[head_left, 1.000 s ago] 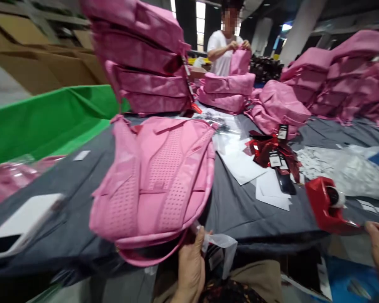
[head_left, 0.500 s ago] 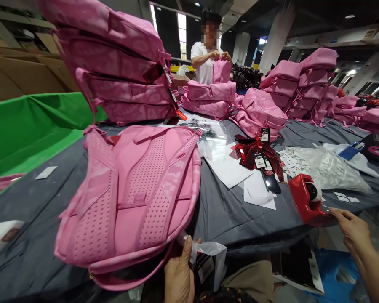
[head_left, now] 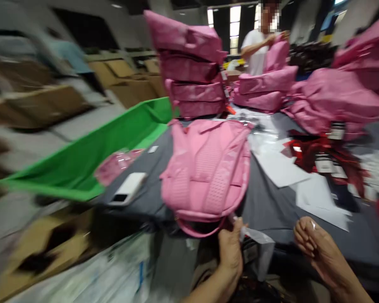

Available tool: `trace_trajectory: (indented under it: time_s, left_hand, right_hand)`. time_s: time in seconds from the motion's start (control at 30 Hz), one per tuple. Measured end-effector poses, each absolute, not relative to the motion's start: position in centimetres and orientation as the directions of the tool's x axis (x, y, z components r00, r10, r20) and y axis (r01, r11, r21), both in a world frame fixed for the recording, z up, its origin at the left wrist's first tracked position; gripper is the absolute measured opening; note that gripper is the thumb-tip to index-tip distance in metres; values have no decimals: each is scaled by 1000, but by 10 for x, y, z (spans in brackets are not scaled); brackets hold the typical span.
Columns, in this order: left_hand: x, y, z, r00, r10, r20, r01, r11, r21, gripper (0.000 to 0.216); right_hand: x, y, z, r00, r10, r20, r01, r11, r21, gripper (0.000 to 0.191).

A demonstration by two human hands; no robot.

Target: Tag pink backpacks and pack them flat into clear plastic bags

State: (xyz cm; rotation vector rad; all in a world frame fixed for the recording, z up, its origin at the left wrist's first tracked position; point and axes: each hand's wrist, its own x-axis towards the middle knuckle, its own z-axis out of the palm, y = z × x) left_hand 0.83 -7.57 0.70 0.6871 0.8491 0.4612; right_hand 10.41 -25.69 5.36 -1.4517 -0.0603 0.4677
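Observation:
A pink backpack [head_left: 208,168] lies back-side up on the grey table [head_left: 271,210], its handle loop hanging over the near edge. My left hand [head_left: 230,252] is just below that edge, thumb and fingers closed on a clear plastic bag [head_left: 259,246] with a label inside. My right hand [head_left: 316,248] hovers to the right of the bag, over the table's front edge. Its fingers are curled together with a small glint at the fingertips; I cannot make out what they hold. The view is smeared by motion.
A stack of pink backpacks [head_left: 192,71] stands behind the flat one, with more piles [head_left: 334,92] at the right. Red hang tags [head_left: 322,155] and white sheets [head_left: 281,168] lie on the table. A white device [head_left: 128,189] sits near a green bin [head_left: 82,160]. A person in white [head_left: 255,50] works at the back.
My right hand has left the red tape dispenser and come back left toward the plastic bag, fingers now curled. The view has swung left. My left hand still grips the bag.

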Motion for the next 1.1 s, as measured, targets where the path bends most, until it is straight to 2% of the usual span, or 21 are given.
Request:
trace_trajectory:
  time_s: [0.07, 0.17, 0.23, 0.33, 0.47, 0.73, 1.1]
  left_hand:
    - [11, -76, 8, 577, 656, -487, -152, 672, 725, 61]
    - [14, -75, 8, 584, 697, -416, -255, 644, 721, 61]
    - [12, -76, 8, 608, 715, -344, -342, 628, 699, 63]
    - [10, -77, 11, 625, 716, -311, -390, 632, 670, 65]
    - [10, -75, 15, 643, 703, -305, -377, 637, 672, 63]
    - [4, -68, 11, 731, 650, -208, -401, 655, 641, 63]
    - [3, -69, 11, 727, 644, -238, -391, 673, 627, 53]
  right_hand:
    - [99, -208, 65, 798, 585, -141, -91, -115, -989, 50]
    - [102, -157, 72, 607, 793, 55, 325, -185, -927, 49]
    - [108, -138, 67, 526, 841, 127, 469, -163, -868, 51]
    - [115, -128, 53, 526, 830, 184, 580, -192, -792, 53]
    - [120, -130, 44, 545, 815, 194, 619, -236, -749, 47]
    - [123, -128, 48, 536, 836, 120, 563, -247, -789, 40]
    - [128, -124, 42, 573, 820, -11, 470, -340, -814, 42]
